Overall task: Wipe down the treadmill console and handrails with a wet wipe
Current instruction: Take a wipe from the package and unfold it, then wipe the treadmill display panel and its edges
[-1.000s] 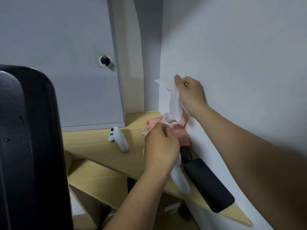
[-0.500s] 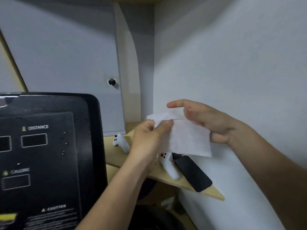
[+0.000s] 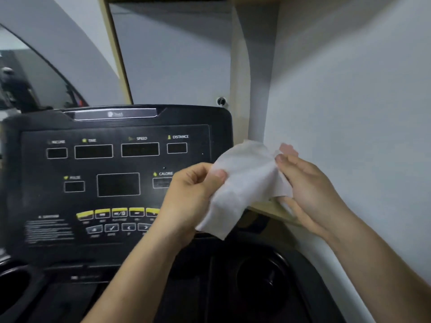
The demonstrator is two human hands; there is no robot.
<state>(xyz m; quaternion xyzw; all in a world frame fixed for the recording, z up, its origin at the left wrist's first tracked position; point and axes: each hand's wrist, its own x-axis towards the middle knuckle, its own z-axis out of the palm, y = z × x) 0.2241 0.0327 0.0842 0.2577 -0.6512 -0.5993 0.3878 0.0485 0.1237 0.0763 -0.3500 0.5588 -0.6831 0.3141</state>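
Console (image 3: 112, 173) at left-centre of frame, labels legible: TIME, SPEED, DISTANCE, CALORIE. Wipe (image 3: 242, 183) right of centre, long axis upper-right to lower-left, pinched by left hand (image 3: 189, 197) and right hand (image 3: 310, 190), hands apart.

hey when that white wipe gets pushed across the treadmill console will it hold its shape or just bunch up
Probably bunch up. The wipe sags and creases between the left hand and right hand, so it looks floppy and light. Folding it into a pad would likely help. The console face looks smooth and flat, so it should glide, catching perhaps at the raised buttons.
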